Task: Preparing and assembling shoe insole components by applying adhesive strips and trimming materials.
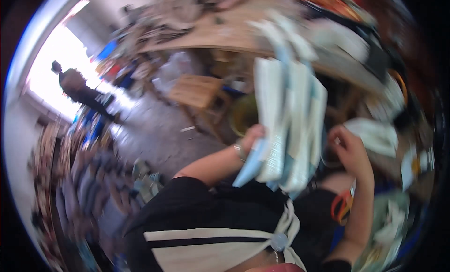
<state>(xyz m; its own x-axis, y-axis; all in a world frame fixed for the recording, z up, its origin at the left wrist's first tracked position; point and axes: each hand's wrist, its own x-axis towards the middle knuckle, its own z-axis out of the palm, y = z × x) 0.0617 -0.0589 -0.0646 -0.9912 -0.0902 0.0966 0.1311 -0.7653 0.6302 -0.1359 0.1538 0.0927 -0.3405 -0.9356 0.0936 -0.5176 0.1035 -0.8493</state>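
Observation:
A bundle of long white and light-blue pieces (293, 117), soft and floppy at the top, stands upright in front of me, blurred by motion. My left hand (253, 137) is closed on its left edge, with most of the fingers hidden behind it. To the right of the bundle, my right hand (348, 147) is raised, apart from it. Its thumb and bent fingers come together as in a pinch; a faint thin line curves beneath them, and what they hold is too blurred to name.
A wooden stool (197, 90) and a greenish basin (243, 113) stand beyond my left hand. Farther off is a cluttered wooden table (225, 34). Grey bundles (93, 192) are heaped at the left. A person (77, 86) stands by the bright doorway. White cloth (372, 136) lies at the right.

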